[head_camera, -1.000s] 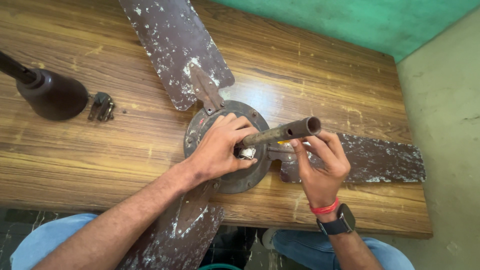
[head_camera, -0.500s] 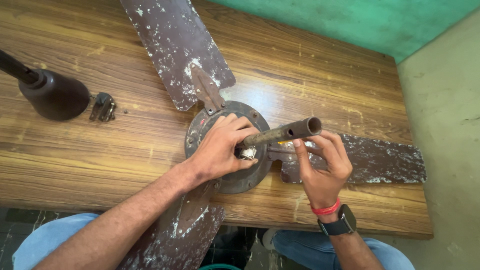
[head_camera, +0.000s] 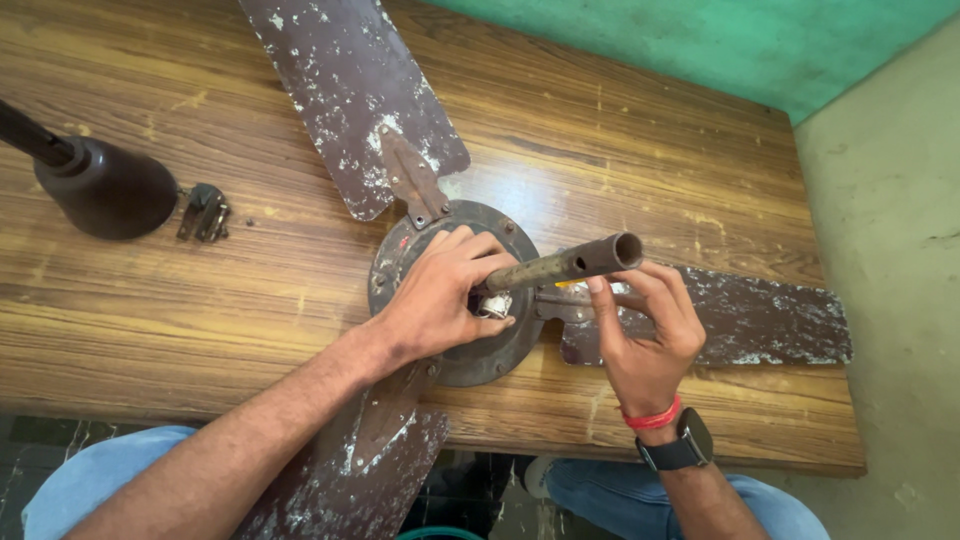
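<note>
An old brown ceiling fan lies on the wooden table (head_camera: 200, 300), its round motor housing (head_camera: 500, 350) near the front edge. Three blades with flaking paint spread out: one far (head_camera: 350, 90), one right (head_camera: 740, 320), one hanging over the near edge (head_camera: 370, 470). A rusty down rod (head_camera: 570, 265) rises from the hub toward the camera. My left hand (head_camera: 440, 295) rests on the housing, its fingers pinched around a small pale part at the rod's base. My right hand (head_camera: 645, 335) steadies the rod with thumb and fingertips just below its open end.
A dark brown fan canopy cup (head_camera: 105, 190) on its rod lies at the table's left, with a small metal bracket (head_camera: 205, 212) beside it. A green wall (head_camera: 700, 40) runs along the back. A beige floor lies to the right. My knees in blue jeans show below the edge.
Almost nothing differs. Both hands keep their places on the hub and rod; the left fingers shift slightly at the rod's base.
</note>
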